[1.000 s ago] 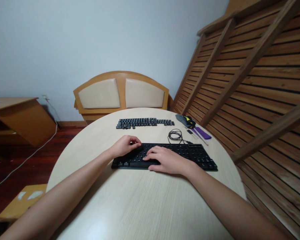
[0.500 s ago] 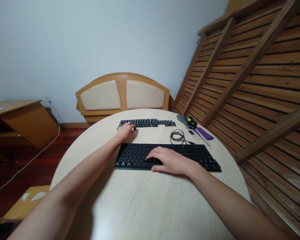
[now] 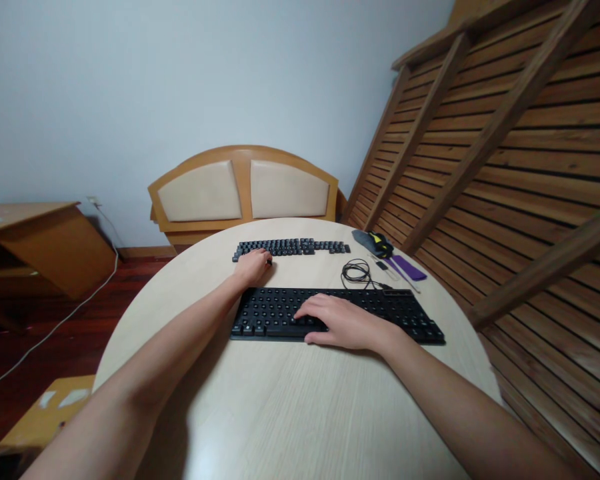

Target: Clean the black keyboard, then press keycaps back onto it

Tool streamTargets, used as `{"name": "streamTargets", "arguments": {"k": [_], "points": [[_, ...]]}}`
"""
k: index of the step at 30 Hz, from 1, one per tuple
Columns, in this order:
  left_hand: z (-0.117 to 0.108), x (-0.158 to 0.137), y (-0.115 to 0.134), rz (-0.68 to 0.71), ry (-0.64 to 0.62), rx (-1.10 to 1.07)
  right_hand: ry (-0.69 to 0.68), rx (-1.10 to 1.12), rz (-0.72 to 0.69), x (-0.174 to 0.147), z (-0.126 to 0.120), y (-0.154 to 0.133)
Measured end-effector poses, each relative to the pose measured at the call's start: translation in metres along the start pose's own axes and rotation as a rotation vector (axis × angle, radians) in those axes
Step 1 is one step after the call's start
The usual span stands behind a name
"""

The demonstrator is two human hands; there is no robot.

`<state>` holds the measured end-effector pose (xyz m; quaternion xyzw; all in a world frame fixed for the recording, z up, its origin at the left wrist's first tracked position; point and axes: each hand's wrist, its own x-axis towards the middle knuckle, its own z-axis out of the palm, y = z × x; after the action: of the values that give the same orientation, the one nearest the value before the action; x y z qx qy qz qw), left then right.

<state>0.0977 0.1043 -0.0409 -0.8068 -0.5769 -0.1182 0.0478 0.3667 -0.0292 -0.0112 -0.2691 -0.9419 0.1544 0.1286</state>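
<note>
A black keyboard (image 3: 273, 313) lies across the round table, with caps off most of its keys and a few wide ones along its front left edge. My right hand (image 3: 337, 321) rests on its middle, thumb apart and fingertips touching the keys. Behind the keyboard, rows of loose black keycaps (image 3: 285, 247) are laid out on the tabletop. At the near left side of these rows, my left hand (image 3: 253, 267) has its fingers closed on a small black keycap (image 3: 269, 262). My fingers partly hide that keycap and the left part of the rows.
A coiled black cable (image 3: 356, 272) lies behind the keyboard. To its right are a purple strip (image 3: 409, 268), thin tools, and a grey and black-yellow bundle (image 3: 377, 243). Wooden slats (image 3: 460, 187) lean at the right; a headboard (image 3: 243, 180) stands beyond the round table (image 3: 290, 407).
My left hand has drawn slightly back from the keycap rows toward the keyboard, with the keycap in its fingers. The right hand stays in place; the view has shifted a little.
</note>
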Motion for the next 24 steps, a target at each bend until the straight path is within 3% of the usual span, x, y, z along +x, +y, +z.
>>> {"name": "streamTargets", "arguments": {"k": [9, 13, 16, 24], "points": [[-0.025, -0.050, 0.026, 0.074, 0.029, -0.210, 0.002, 0.017, 0.021, 0.000, -0.003, -0.005], [-0.030, -0.088, 0.039, 0.132, 0.021, -0.546, -0.001, 0.005, 0.042, 0.000, -0.001, -0.006], [-0.038, -0.106, 0.046, 0.176, -0.056, -0.639, 0.006, 0.003, 0.060, 0.000, 0.001, -0.005], [-0.054, -0.111, 0.054, 0.174, -0.157, -0.679, 0.018, -0.007, 0.058, 0.001, 0.003, -0.005]]}}
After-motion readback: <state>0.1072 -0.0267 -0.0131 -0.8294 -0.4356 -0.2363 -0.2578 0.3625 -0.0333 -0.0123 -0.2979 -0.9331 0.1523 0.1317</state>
